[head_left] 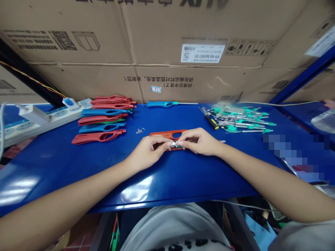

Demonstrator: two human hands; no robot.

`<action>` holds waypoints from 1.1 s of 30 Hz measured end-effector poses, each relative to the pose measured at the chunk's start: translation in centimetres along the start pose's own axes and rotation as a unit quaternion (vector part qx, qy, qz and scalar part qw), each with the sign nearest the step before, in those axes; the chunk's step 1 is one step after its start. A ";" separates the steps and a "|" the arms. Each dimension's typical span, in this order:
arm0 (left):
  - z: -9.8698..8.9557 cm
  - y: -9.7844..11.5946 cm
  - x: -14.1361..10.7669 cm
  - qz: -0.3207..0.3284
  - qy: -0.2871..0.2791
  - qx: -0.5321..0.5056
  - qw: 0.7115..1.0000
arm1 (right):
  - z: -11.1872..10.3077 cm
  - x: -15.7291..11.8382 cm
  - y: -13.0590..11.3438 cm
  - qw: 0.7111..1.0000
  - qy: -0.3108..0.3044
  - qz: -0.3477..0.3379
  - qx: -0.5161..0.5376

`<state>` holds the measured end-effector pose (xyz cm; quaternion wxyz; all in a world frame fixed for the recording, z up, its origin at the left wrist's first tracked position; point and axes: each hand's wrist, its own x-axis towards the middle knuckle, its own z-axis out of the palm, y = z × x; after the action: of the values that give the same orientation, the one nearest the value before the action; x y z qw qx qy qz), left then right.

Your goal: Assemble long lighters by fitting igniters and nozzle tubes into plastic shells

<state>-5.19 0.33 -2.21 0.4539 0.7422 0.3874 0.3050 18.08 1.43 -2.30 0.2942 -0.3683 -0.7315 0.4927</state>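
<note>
My left hand (151,150) and my right hand (199,141) meet above the middle of the blue table. Between their pinched fingertips is a small silvery part (173,144) with a bit of green at its right side. Both hands grip it, the left at its left end and the right at its green end. Right behind and below the fingers lies an orange-red plastic shell (163,134) with an oval opening, partly covered by the hands. A second red piece shows under the fingertips, mostly hidden.
Red and blue lighter-like casings (99,137) lie stacked at the left, beside a power strip (59,116). Tiny screws (140,131) lie nearby. A blue lighter (161,104) is at the back. At the right are a screwdriver (211,121) and several green-tipped metal rods (246,122). A cardboard box (157,42) stands behind.
</note>
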 end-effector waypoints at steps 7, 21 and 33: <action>-0.2 0.3 0.1 -0.008 0.012 0.016 1.000 | -0.2 0.2 0.1 0.999 0.009 0.041 0.030; 0.5 0.2 0.0 -0.019 0.042 0.000 0.999 | 0.3 0.3 0.1 0.998 0.034 0.041 0.025; 0.2 -0.1 0.0 -0.005 0.024 0.000 1.000 | 0.5 0.1 -0.3 0.998 0.028 0.050 0.013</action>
<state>-5.10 0.26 -2.42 0.4461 0.7326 0.4017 0.3208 17.58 1.25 -2.20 0.2943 -0.4144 -0.6969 0.5059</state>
